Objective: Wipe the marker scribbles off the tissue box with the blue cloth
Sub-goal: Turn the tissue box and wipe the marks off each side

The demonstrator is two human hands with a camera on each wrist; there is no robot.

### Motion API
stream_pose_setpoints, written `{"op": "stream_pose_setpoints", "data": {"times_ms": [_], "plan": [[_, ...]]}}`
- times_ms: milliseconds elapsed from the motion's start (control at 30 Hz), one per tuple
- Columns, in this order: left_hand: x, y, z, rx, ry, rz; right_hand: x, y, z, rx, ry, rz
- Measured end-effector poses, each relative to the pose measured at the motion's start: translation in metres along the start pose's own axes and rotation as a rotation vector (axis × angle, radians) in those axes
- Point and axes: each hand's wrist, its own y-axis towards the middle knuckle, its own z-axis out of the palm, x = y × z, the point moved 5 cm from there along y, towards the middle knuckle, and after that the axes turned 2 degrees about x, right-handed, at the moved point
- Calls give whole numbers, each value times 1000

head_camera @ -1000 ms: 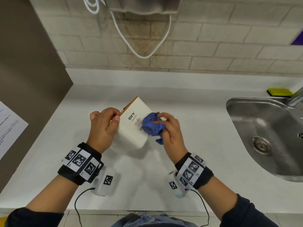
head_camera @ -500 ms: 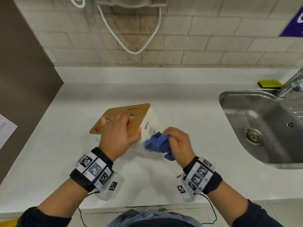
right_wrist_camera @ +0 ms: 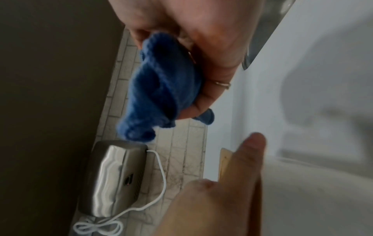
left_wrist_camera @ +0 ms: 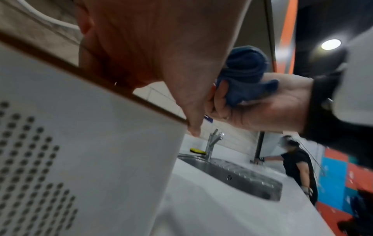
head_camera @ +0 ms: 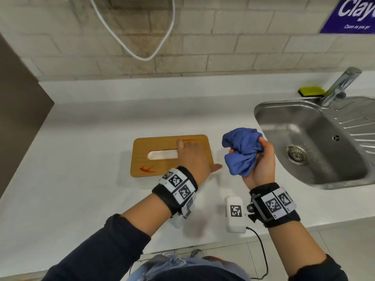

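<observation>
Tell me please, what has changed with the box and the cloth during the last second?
The white tissue box with the wooden lid, tilted on edge before, now stands flat on the white counter, lid up. The left hand moved from its side onto the lid. The right hand lifted the crumpled blue cloth off the box, toward the steel sink. Unchanged: the cloth stays gripped; red marks remain.
</observation>
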Motion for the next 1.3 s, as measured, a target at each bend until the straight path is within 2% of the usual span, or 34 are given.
{"op": "stream_pose_setpoints", "data": {"times_ms": [67,133,167,267,400,500,567,667,733,800,900,1000,1300], "plan": [[8,2,-10,33,-124,42,0,1,0,-14,-6,56],[38,-2,-16,17,-300,93,-8,-1,5,31,27,241],[59,-6,-17,-1,-391,117,-9,-2,5,89,-88,232],[134,-18,-9,31,-511,120,0,-11,10,173,-347,3],[193,-21,34,234,-554,69,-7,-23,32,316,-720,-65],[197,-24,58,336,-706,111,-16,-24,46,311,-952,-107],[196,-23,64,274,-810,106,-26,-26,58,387,-1020,-141],[193,-25,73,177,-778,45,-35,-31,74,487,-1144,-254],[184,-32,80,182,-788,38,-38,-34,75,461,-1150,-345],[172,-37,83,182,-889,75,-42,-34,69,382,-1158,-409],[163,-38,81,112,-1015,137,-59,-32,49,278,-1268,-339],[163,-34,81,57,-1011,140,-81,-32,41,270,-1463,-256],[165,-31,83,18,-980,162,-123,-52,97,577,-1406,-162]]}}
